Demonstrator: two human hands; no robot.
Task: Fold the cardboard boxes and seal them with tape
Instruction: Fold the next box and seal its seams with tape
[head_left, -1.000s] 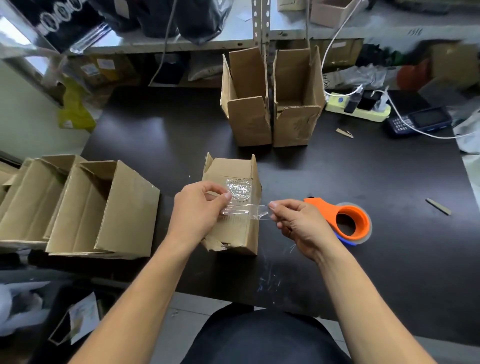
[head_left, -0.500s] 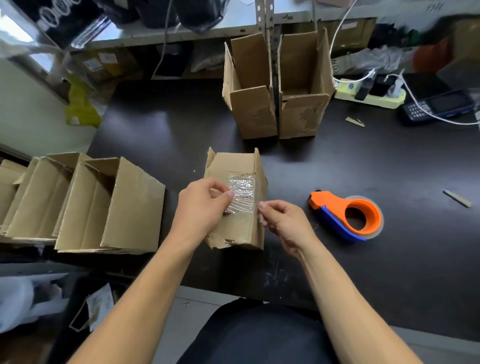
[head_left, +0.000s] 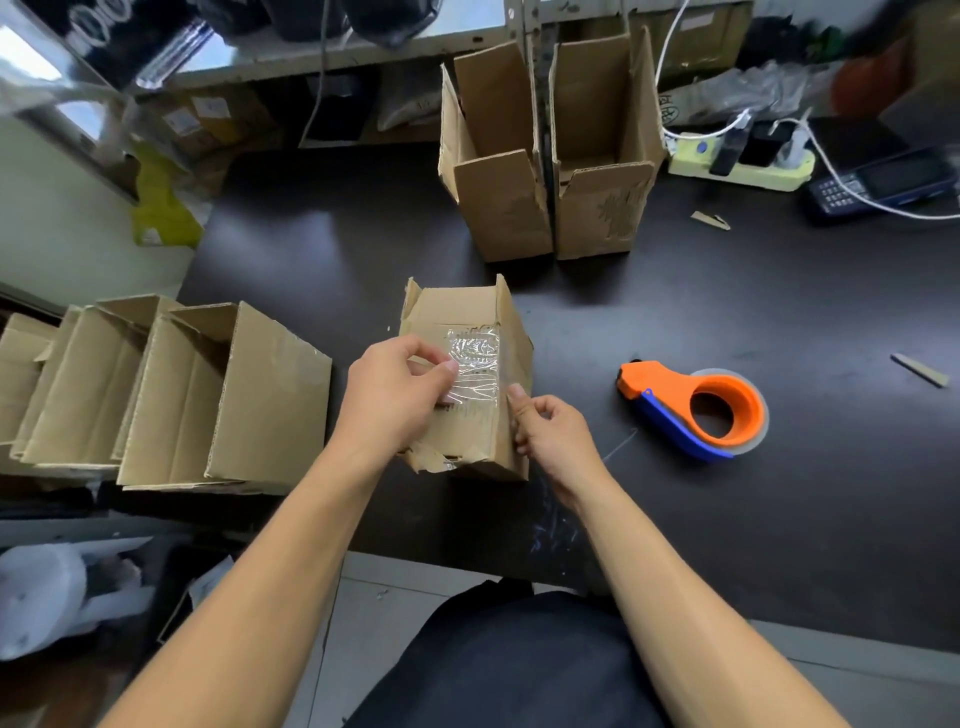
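A dark surface (head_left: 675, 312) sits below a cluttered metal shelf (head_left: 311, 57). Two upright open boxes (head_left: 550, 197) stand at the back, and more lie open on their sides at left (head_left: 218, 400). The middle box (head_left: 467, 374) lies near the front edge; the left hand (head_left: 395, 395) and right hand (head_left: 550, 436) pinch clear tape (head_left: 475, 369) against it with curled fingers. A tape dispenser (head_left: 701, 410) rests to the right.

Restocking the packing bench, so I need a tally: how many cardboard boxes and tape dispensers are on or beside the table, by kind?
Cardboard box being taped, under the left hand and right hand: 1
Upright open cardboard boxes at the back: 2
Cardboard boxes lying on their sides at left: at least 2
Orange tape dispenser: 1
Total: at least 6
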